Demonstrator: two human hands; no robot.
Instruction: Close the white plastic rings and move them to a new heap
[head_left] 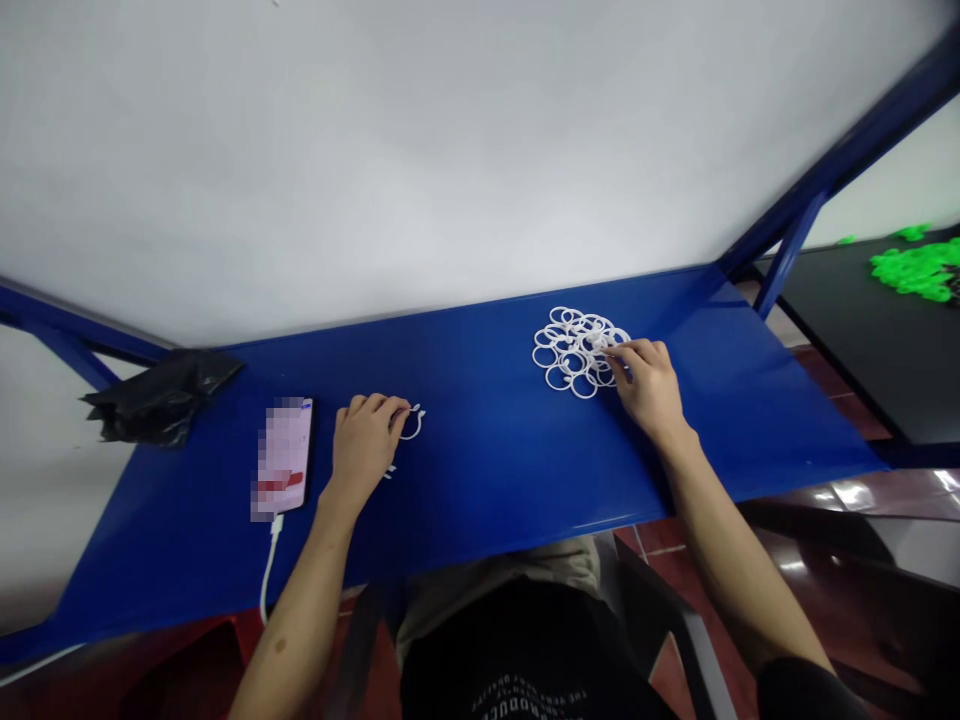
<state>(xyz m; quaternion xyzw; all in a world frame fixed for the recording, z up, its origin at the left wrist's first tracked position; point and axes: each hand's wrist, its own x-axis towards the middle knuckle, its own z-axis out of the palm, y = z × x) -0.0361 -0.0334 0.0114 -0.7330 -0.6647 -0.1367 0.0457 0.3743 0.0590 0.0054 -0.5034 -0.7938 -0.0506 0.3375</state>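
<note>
My left hand (366,440) is closed in a pinch at the edge of a white plastic ring (418,428) that shows a gap with small knobbed ends. Part of another white piece (389,472) peeks out below the same hand; the rest of it is covered. On the right, a loose pile of white plastic rings (561,360) lies flat on the blue table (480,450), several of them overlapping. My right hand (649,388) reaches the right side of this pile, thumb and forefinger pinched on a ring there. Its fingers partly hide which ring.
Left of my left hand lies a phone (286,455) with a white cable (270,565) plugged in. A crumpled black plastic bag (161,395) sits at the table's left end. Blue frame bars (791,255) rise at both ends. Bright green pieces (919,268) lie on a dark table at right.
</note>
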